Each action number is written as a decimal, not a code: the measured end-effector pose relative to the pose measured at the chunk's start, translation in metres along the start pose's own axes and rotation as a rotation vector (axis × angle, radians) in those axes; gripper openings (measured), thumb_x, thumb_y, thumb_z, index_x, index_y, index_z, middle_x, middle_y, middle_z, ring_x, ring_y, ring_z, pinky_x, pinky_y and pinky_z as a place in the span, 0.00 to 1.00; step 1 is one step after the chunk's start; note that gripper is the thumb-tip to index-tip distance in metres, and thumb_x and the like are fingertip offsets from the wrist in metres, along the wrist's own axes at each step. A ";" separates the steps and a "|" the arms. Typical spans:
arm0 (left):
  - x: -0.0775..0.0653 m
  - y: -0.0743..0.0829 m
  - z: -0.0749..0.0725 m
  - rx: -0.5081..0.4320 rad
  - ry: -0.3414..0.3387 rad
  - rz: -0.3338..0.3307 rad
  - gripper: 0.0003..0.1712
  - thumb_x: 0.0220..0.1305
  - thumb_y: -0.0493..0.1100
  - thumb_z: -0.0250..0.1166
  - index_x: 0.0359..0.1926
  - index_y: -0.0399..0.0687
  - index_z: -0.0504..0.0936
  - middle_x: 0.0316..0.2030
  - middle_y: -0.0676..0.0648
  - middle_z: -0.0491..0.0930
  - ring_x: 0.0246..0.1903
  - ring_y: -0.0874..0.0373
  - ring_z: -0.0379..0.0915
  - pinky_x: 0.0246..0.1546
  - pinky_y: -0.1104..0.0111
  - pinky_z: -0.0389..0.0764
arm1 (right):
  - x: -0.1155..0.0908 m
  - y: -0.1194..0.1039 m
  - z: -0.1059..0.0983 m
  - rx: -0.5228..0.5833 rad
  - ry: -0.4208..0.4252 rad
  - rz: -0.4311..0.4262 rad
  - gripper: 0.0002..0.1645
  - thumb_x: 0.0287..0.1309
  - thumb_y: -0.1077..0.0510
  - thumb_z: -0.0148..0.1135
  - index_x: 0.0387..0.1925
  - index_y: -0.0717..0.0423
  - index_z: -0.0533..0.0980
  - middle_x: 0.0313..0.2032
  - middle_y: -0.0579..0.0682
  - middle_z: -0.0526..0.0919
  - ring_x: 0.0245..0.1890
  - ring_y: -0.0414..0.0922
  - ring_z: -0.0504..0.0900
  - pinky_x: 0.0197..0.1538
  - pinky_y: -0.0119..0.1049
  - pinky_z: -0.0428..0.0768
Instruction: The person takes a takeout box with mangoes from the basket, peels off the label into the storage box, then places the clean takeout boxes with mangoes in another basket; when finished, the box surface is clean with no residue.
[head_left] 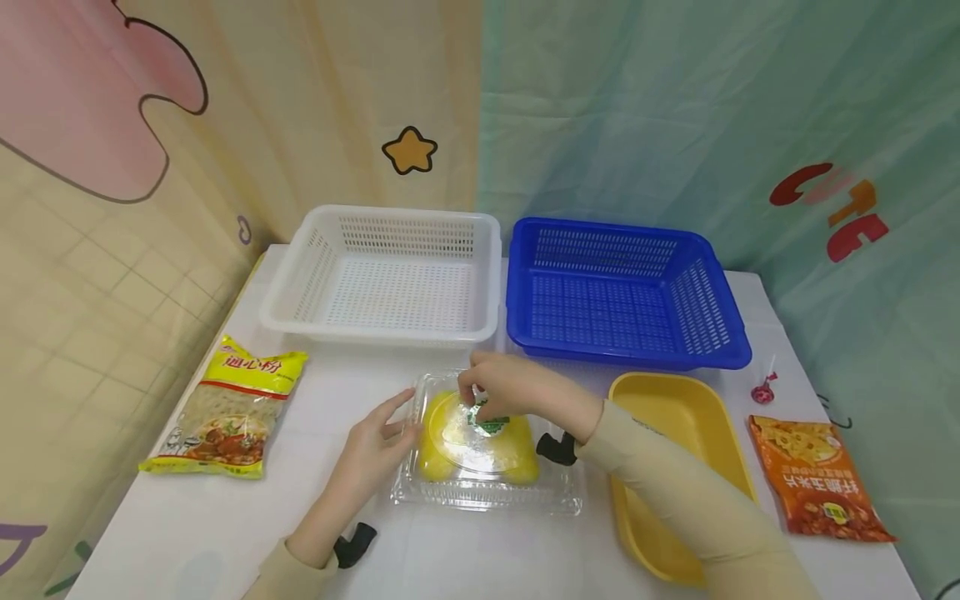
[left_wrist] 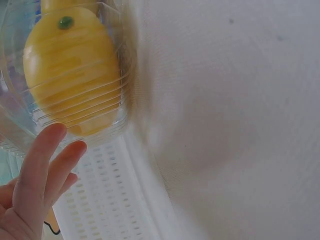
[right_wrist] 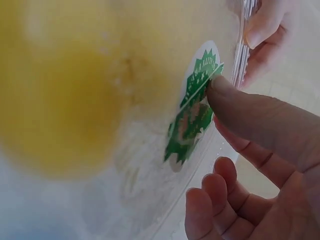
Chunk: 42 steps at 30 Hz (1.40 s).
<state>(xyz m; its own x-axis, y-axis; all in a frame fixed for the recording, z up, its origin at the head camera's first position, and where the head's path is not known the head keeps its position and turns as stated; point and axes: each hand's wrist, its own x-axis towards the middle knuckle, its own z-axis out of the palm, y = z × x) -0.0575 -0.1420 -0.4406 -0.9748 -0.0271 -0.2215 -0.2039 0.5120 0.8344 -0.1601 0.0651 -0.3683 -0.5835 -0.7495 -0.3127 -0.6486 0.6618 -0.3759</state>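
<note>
A clear plastic clamshell box [head_left: 487, 496] with yellow fruit [left_wrist: 75, 65] inside lies lid up on the white table. One fruit shows a small green stem dot. On the lid is a white-and-green sticker [right_wrist: 192, 112] with a crease across it. My right hand [head_left: 506, 385] is over the lid, thumb and forefinger pinching at the sticker's edge while the other fingers curl loosely below. Against the box's left side rests my left hand [head_left: 378, 446], its fingertips [left_wrist: 75, 150] touching the ribbed wall with fingers mostly extended.
Behind the box stand a white basket [head_left: 382, 335] and a blue basket [head_left: 622, 354]. A yellow tray [head_left: 727, 437] sits under my right forearm. At the left lies a pasta bag [head_left: 228, 408]; at the right, an orange snack bag [head_left: 817, 475] and a wrapped lollipop [head_left: 763, 392].
</note>
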 end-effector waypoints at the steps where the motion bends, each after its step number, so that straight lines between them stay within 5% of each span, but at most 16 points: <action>1: 0.000 0.000 0.001 -0.002 -0.001 0.003 0.34 0.66 0.44 0.63 0.71 0.54 0.66 0.68 0.35 0.67 0.58 0.39 0.76 0.47 0.57 0.85 | 0.000 0.000 0.000 -0.002 0.000 0.002 0.09 0.50 0.56 0.74 0.30 0.46 0.78 0.36 0.47 0.74 0.35 0.43 0.75 0.35 0.31 0.76; 17: 0.006 -0.003 0.007 -0.022 -0.015 0.040 0.33 0.67 0.45 0.63 0.71 0.52 0.66 0.70 0.33 0.63 0.58 0.37 0.76 0.46 0.57 0.86 | -0.008 0.013 0.007 -0.023 0.103 -0.037 0.11 0.53 0.58 0.72 0.23 0.45 0.77 0.32 0.43 0.72 0.33 0.39 0.72 0.39 0.29 0.75; 24: 0.006 -0.002 0.010 -0.012 -0.023 0.053 0.33 0.66 0.44 0.63 0.71 0.51 0.66 0.70 0.33 0.64 0.58 0.37 0.76 0.46 0.57 0.86 | -0.057 0.030 -0.005 0.172 0.234 -0.042 0.09 0.55 0.58 0.70 0.25 0.45 0.78 0.27 0.42 0.70 0.30 0.38 0.69 0.33 0.27 0.71; 34: 0.001 0.000 0.004 0.016 -0.041 0.042 0.34 0.68 0.45 0.62 0.72 0.52 0.64 0.71 0.35 0.62 0.59 0.38 0.75 0.49 0.55 0.84 | -0.169 0.097 0.014 0.489 0.420 0.274 0.06 0.59 0.57 0.69 0.32 0.52 0.78 0.30 0.45 0.75 0.33 0.39 0.74 0.36 0.27 0.77; 42: 0.001 -0.002 -0.002 0.021 -0.038 0.035 0.34 0.69 0.46 0.61 0.73 0.52 0.63 0.72 0.34 0.61 0.60 0.37 0.74 0.52 0.52 0.82 | -0.200 0.150 0.049 0.680 0.233 0.624 0.16 0.64 0.52 0.63 0.39 0.64 0.76 0.29 0.48 0.75 0.32 0.44 0.71 0.34 0.33 0.73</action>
<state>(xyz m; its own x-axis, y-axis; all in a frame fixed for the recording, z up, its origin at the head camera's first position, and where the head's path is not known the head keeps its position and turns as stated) -0.0586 -0.1444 -0.4413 -0.9770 0.0235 -0.2118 -0.1675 0.5300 0.8313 -0.1169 0.3133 -0.4045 -0.8591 -0.1937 -0.4738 0.1928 0.7350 -0.6501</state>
